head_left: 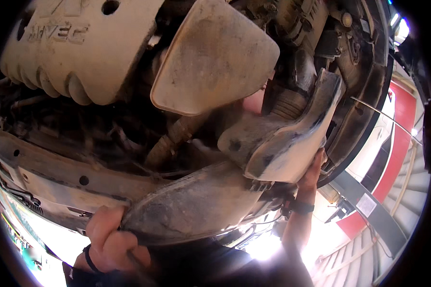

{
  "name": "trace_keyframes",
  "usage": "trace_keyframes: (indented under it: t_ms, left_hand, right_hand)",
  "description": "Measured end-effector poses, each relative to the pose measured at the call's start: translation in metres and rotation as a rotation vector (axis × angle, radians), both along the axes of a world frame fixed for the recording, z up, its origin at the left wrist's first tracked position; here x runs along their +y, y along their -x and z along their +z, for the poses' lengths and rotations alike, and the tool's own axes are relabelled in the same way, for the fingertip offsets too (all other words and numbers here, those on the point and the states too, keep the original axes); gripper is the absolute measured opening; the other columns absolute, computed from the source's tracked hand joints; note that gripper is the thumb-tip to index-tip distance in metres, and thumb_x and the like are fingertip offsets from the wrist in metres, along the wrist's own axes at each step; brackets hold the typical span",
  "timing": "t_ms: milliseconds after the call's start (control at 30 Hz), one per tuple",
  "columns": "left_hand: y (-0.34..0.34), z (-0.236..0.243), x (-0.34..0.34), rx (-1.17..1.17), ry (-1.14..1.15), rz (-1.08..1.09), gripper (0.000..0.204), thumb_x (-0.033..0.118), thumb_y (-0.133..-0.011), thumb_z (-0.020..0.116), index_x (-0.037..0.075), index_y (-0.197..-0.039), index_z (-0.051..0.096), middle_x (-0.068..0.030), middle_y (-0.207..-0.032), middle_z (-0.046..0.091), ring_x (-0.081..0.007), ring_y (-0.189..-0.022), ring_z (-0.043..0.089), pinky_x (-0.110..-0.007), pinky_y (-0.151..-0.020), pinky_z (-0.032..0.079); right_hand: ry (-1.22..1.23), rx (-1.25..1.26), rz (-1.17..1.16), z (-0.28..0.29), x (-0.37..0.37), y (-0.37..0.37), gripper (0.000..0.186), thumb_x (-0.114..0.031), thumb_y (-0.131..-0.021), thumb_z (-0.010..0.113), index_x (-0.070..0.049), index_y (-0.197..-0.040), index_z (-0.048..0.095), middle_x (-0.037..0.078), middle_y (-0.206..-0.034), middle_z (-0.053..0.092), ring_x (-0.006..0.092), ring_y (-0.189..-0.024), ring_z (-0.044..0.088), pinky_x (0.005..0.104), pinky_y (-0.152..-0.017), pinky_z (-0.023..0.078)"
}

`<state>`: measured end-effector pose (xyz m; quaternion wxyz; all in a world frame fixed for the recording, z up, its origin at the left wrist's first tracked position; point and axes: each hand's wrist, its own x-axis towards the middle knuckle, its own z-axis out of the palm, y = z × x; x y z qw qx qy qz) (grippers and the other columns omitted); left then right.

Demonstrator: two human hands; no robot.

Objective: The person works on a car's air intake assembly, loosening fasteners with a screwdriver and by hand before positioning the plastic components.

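Dusty grey plastic air intake duct between hands: left hand curled round its end, right hand grasping opposite side, fingers partly hidden. Support both evenly, without twisting; mind corrugated hose ahead of right hand.

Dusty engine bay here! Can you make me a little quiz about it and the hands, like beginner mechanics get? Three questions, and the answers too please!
1. Where is the left hand?
A) At the top edge of the picture
B) At the left end of the long dusty duct
C) Out of sight

2. True or false: the right hand wears a thick glove.

3. Fill in the gap: the wristband on the left arm is coloured ____.

Key: 1. B; 2. False, it is bare; 3. black
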<state>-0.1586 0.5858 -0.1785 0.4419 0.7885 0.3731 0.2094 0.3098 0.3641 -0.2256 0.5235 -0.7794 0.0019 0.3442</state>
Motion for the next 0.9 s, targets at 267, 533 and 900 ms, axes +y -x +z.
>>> trace_keyframes:
  t_ms: [267, 533, 900]
  left_hand:
    - [0.001, -0.030, -0.015, 0.099, 0.070, 0.006, 0.029, 0.006, -0.056, 0.059, 0.006, -0.079, 0.042, -0.0235, -0.092, 0.048, -0.0369, -0.069, 0.046, -0.041, -0.061, 0.038]
    - [0.000, -0.020, -0.026, 0.051, 0.012, -0.092, 0.030, 0.005, -0.056, 0.055, 0.005, -0.084, 0.043, -0.0272, -0.099, 0.052, -0.0398, -0.079, 0.051, -0.044, -0.069, 0.042]
    - [-0.008, -0.037, 0.001, 0.045, 0.011, 0.014, 0.028, 0.006, -0.048, 0.054, 0.005, -0.075, 0.046, -0.0219, -0.088, 0.050, -0.0377, -0.067, 0.048, -0.042, -0.057, 0.040]
  right_hand:
    - [0.131, -0.149, 0.104, 0.028, 0.022, -0.007, 0.068, -0.054, -0.103, 0.045, -0.006, -0.150, 0.039, 0.009, -0.141, 0.054, 0.0239, -0.123, 0.056, 0.0369, -0.105, 0.045]
    - [-0.039, 0.012, 0.091, 0.010, 0.005, -0.019, 0.070, -0.058, -0.100, 0.048, -0.005, -0.147, 0.043, 0.009, -0.138, 0.057, 0.0245, -0.121, 0.058, 0.0390, -0.104, 0.047]
    - [0.139, -0.160, 0.078, 0.038, 0.034, 0.003, 0.068, -0.054, -0.101, 0.051, -0.002, -0.145, 0.046, 0.010, -0.137, 0.058, 0.0217, -0.121, 0.057, 0.0352, -0.104, 0.045]
